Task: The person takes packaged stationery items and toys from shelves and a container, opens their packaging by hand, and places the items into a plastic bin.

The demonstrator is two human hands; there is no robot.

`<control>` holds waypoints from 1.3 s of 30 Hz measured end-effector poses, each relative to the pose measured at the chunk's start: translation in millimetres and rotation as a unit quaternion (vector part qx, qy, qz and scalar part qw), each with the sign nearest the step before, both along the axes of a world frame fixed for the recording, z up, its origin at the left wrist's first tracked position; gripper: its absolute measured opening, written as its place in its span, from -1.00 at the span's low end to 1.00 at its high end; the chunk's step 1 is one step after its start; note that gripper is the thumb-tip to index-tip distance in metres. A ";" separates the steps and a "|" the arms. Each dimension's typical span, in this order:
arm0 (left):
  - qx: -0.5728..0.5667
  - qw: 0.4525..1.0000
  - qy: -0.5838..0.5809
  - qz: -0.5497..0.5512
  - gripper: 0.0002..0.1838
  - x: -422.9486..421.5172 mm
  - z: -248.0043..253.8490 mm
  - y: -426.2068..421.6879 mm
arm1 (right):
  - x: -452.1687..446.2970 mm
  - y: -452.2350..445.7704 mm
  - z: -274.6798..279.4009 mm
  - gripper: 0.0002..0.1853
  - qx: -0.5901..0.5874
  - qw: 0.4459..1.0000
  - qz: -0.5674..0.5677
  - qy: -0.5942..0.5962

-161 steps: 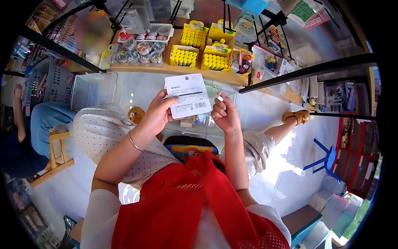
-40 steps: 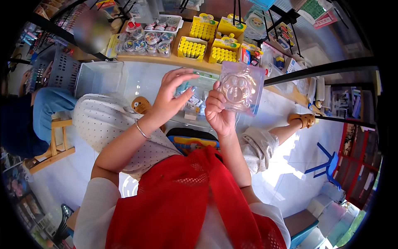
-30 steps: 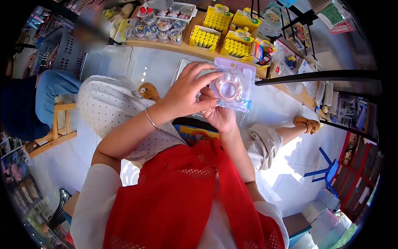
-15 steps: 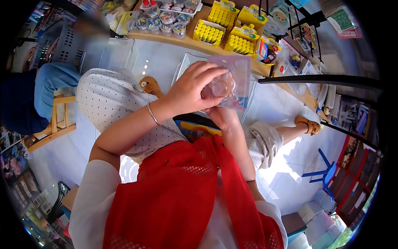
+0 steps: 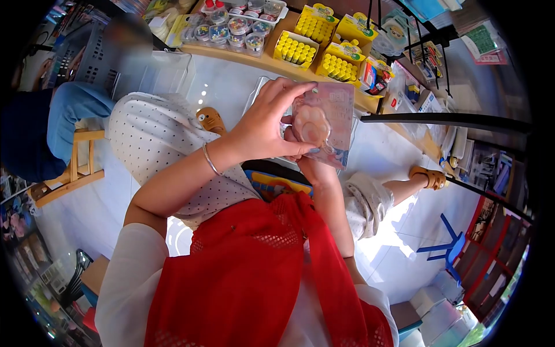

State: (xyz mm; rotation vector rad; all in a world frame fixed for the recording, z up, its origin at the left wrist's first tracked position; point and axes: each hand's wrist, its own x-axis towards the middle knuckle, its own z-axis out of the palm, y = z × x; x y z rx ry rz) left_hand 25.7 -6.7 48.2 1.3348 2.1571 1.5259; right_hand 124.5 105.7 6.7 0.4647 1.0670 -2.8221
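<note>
A flat pink pack (image 5: 341, 113) with a clear paw-shaped plastic bubble (image 5: 312, 126) is held up over my lap. My left hand (image 5: 266, 127), with a bracelet at the wrist, grips its left side: fingertips at the top, thumb near the bottom edge. From below, my right hand (image 5: 315, 169) supports the pack. Part of that hand is hidden behind the pack; some of its fingertips show at the pack's left edge, inside the curve of my left hand. Behind the hands, a clear plastic tray or lid (image 5: 260, 87) is partly covered.
Yellow boxes of glue sticks (image 5: 295, 49) and clear tubs of coloured beads (image 5: 237, 29) fill the shelf ahead. A black bar (image 5: 445, 118) juts in from the right. A person in jeans (image 5: 81, 121) sits at left beside a grey crate (image 5: 92, 55). A blue stool (image 5: 454, 248) stands at right.
My left hand has slid left off the bubble to the pack's edge, with its fingers wider apart, so the paw shape shows. The pack has shifted slightly down and right.
</note>
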 end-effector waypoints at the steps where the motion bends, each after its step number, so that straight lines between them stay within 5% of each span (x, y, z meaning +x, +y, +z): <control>1: 0.004 1.000 0.015 0.012 -0.23 -0.3 -0.4 -1.1 | -0.8 0.2 -1.8 -0.69 -0.025 1.000 0.000 0.010; 7: 0.023 0.994 0.092 0.057 -0.50 -10.2 0.2 -11.6 | 5.9 -1.4 8.6 -0.55 -0.217 0.975 0.048 -0.024; 13: 0.010 0.990 0.122 0.070 -0.79 -21.9 -3.3 -13.2 | 4.0 1.7 6.1 -0.48 -0.084 0.984 0.159 -0.005; 16: 0.006 0.999 -0.030 0.039 -0.84 -28.2 -14.6 -11.0 | 4.2 8.6 -0.9 -0.47 -0.101 0.984 0.147 -0.019; 18: 0.023 0.970 -0.237 0.052 -0.82 -30.9 -15.3 -12.0 | 7.1 16.3 -3.0 -0.46 -0.170 0.980 0.099 -0.014; 21: 0.103 0.867 -0.484 0.065 -0.73 -36.6 -20.8 -12.8 | 4.1 26.7 9.5 -0.38 -0.090 0.996 -0.003 -0.008; 24: 0.097 0.834 -0.539 0.076 -0.71 -37.8 -30.1 -14.5 | 6.9 26.0 9.2 -0.44 0.135 0.987 -0.081 -0.018; 25: 0.098 0.832 -0.541 0.072 -0.70 -36.4 -29.6 -13.3 | 8.9 24.9 7.7 -0.46 0.227 0.968 -0.102 -0.027; 33: 0.023 0.914 -0.406 -0.006 -0.74 -25.1 -10.3 -14.0 | 10.3 18.0 33.9 -0.66 0.176 0.955 -0.234 -0.048; 39: 0.092 0.882 -0.460 -0.042 -0.73 -22.8 -8.5 -15.2 | 12.3 24.0 33.8 -0.68 0.136 0.971 -0.198 -0.017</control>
